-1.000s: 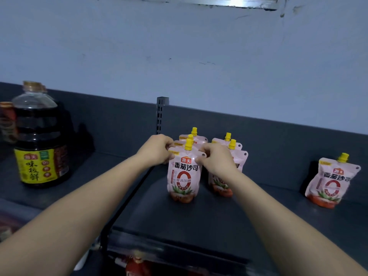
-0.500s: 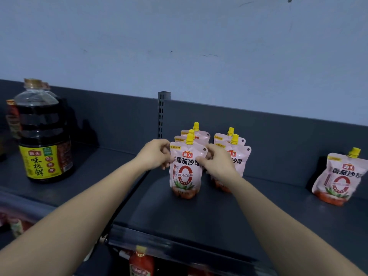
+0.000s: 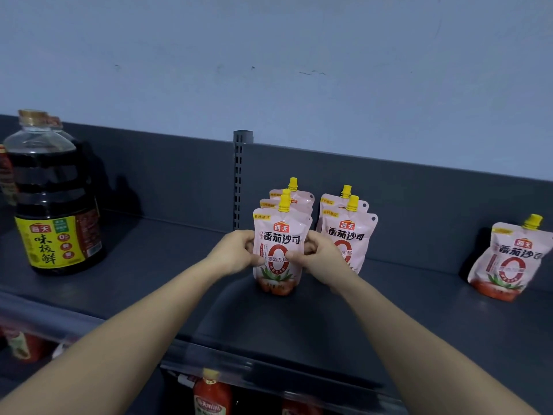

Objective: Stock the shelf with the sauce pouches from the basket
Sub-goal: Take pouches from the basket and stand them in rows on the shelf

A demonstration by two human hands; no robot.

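Both hands meet on the front tomato sauce pouch, which stands upright on the dark grey shelf at the head of the left-hand row, with two more pouches lined up directly behind it. The left hand pinches the pouch's left edge about mid-height, thumb on the printed face, and the right hand does the same on the right edge, so the pouch is squeezed lightly between the two. A second row of pouches stands just beside it to the right, partly behind the right hand, and a lone pouch leans against the back panel well apart at the far right. A large soy sauce bottle sits far to the left; the basket is not in view. The pouch looks light and soft-walled: the film gives under the fingers and the fill probably slumps toward the gusseted base, so it likely stands only if the bottom is set flat and spread. The glossy surface may be slick. The flat side seams, where the hands are now, seem the firmest hold; the yellow spout cap is rigid and would serve for a one-handed lift. Pressing the middle too hard could bulge it and tip the row behind.
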